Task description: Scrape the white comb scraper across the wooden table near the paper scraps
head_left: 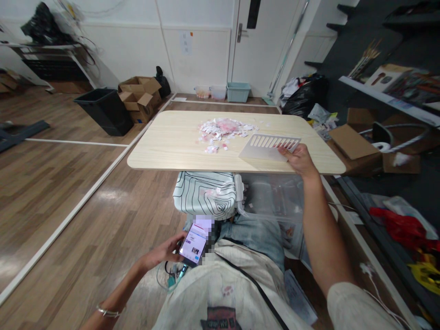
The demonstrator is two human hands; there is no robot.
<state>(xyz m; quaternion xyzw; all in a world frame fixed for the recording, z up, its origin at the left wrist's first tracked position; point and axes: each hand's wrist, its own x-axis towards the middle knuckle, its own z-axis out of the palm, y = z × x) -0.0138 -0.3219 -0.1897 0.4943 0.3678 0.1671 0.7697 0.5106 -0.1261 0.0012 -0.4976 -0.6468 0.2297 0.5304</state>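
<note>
My left hand (164, 253) is low at my lap, closed around a lit smartphone (194, 245) with a cable hanging from it. My right hand (299, 158) reaches out to the light wooden table (172, 146) and grips the near corner of a flat white comb-like scraper (270, 146) with long slots, which lies on the tabletop. A heap of torn pink and white paper scraps (223, 130) lies on the table just left of and beyond the scraper. The scraper does not touch the heap.
A patterned cushion (204, 195) and a clear plastic bin (275, 197) sit under the table's near edge. A black bin (103, 110) and open cardboard boxes (139, 96) stand on the floor at left. Shelves, boxes and bags crowd the right side.
</note>
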